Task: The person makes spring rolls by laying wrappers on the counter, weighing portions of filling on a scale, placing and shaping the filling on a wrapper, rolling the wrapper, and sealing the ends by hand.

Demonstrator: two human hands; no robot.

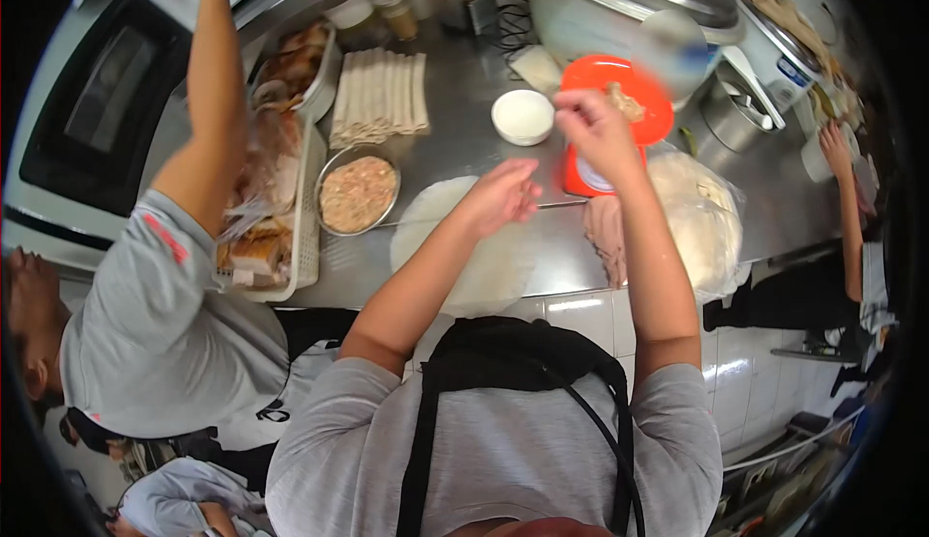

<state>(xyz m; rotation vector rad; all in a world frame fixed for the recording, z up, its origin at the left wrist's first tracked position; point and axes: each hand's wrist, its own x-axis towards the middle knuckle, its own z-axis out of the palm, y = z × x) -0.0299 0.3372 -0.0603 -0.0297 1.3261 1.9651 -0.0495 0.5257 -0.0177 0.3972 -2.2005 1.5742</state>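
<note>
My left hand (503,195) is over the round whitish sheets (450,247) on the steel counter, its fingers loosely curled and apart, with nothing seen in them. Between the white bowl (524,119) and an orange scale (581,174) with an orange plate (590,74) is my right hand (593,133). Its fingers are bent and drawn together; what they hold, if anything, I cannot make out. A pale lump of filling (625,102) lies on the orange plate. To the left stands a metal bowl of minced filling (359,193).
Folded cloths (380,97) lie behind the filling bowl. A basket (308,218) of meat stands left, beside a co-worker's raised arm (215,102). At right are a bag of dough (697,218), a pink cloth (607,237), a steel pot (740,116) and another person's hand (834,150).
</note>
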